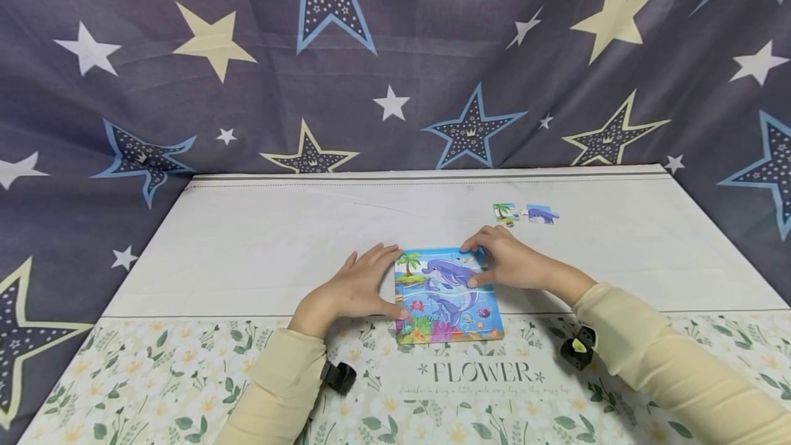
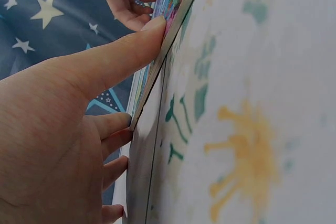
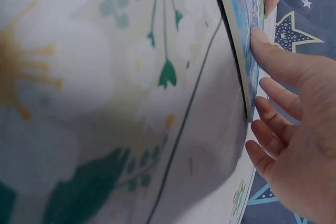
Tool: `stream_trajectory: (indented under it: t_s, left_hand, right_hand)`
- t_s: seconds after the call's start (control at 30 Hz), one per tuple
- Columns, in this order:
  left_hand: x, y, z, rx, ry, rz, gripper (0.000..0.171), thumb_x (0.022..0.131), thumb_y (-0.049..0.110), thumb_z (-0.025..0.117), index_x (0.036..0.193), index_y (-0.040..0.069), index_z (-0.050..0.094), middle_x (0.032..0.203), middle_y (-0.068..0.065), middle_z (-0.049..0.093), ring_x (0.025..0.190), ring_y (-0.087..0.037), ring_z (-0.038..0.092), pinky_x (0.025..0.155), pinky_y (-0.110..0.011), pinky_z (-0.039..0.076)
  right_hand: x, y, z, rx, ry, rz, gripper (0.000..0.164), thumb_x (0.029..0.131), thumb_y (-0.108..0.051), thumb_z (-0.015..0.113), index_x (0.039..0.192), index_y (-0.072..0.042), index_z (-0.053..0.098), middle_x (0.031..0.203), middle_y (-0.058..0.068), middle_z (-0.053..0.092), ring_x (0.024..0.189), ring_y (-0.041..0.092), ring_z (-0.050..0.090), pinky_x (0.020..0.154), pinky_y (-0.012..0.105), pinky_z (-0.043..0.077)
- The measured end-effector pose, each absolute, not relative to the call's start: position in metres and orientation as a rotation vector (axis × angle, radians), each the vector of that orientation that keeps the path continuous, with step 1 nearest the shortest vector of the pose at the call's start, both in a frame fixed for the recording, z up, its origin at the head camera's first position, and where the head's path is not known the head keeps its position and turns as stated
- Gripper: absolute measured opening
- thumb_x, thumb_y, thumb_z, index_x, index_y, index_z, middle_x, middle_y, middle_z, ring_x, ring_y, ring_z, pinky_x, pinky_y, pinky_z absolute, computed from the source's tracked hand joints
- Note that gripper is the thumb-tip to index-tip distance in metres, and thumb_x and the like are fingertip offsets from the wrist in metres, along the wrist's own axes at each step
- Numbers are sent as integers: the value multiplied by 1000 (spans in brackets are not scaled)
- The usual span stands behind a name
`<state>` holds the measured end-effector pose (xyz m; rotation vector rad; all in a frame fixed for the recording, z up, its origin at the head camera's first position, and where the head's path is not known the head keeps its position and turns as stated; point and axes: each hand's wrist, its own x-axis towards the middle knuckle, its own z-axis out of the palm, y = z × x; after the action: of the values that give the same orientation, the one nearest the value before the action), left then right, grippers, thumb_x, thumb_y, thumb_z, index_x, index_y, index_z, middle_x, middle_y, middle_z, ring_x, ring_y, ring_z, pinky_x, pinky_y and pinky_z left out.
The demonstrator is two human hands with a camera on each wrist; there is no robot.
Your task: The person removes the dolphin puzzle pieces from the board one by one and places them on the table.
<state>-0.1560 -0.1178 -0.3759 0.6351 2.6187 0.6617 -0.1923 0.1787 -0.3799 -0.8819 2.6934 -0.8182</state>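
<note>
A square dolphin jigsaw puzzle (image 1: pixel 440 304) in a thin board lies flat on the table before me. Along its left side my left hand (image 1: pixel 349 294) is spread, index fingertip by the far left corner and thumb (image 2: pixel 142 40) on the near left edge. My right hand (image 1: pixel 509 259) touches the puzzle's far right part. Its thumb (image 3: pixel 270 51) rests on the picture, while the index fingertip is at the far edge and the other fingers bend loosely beside the board.
Beyond the right hand lie a loose palm-tree piece (image 1: pixel 503 211) and a loose dolphin piece (image 1: pixel 541 215). A floral cloth (image 1: pixel 185 376) with the word FLOWER covers the near table; its far part is plain white. Dark star-patterned fabric (image 1: pixel 346 88) hangs behind and at both sides.
</note>
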Motion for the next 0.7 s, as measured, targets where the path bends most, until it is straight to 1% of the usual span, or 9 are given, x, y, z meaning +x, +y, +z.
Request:
stream_trajectory:
  t_s: [0.3,0.6,0.7]
  left_hand:
    - [-155,-118,-375,633,2618,657,109,76,50,82,158,11,23,164,-6,18,152,-24,6,120,-55,-1]
    - [-156,-117,-374,626,2619,659,109,75,50,82,158,10,23,164,-7,18,152,-25,7,120,-55,-1]
    - [-156,-117,-374,625,2620,656,109,75,49,82,158,10,23,164,-7,18,151,-25,7,120,-55,0]
  right_hand:
    - [-189,173,-376,-895,2733,-776,52,75,-19,86,120,-2,66,105,7,57,94,24,46,83,41,42]
    - [-188,173,-379,-873,2753,-752,56,75,-20,86,124,-1,64,109,8,56,96,24,46,85,43,43]
    - [-187,173,-379,-876,2761,-761,56,76,-20,86,124,-2,64,114,10,56,101,26,46,89,47,43]
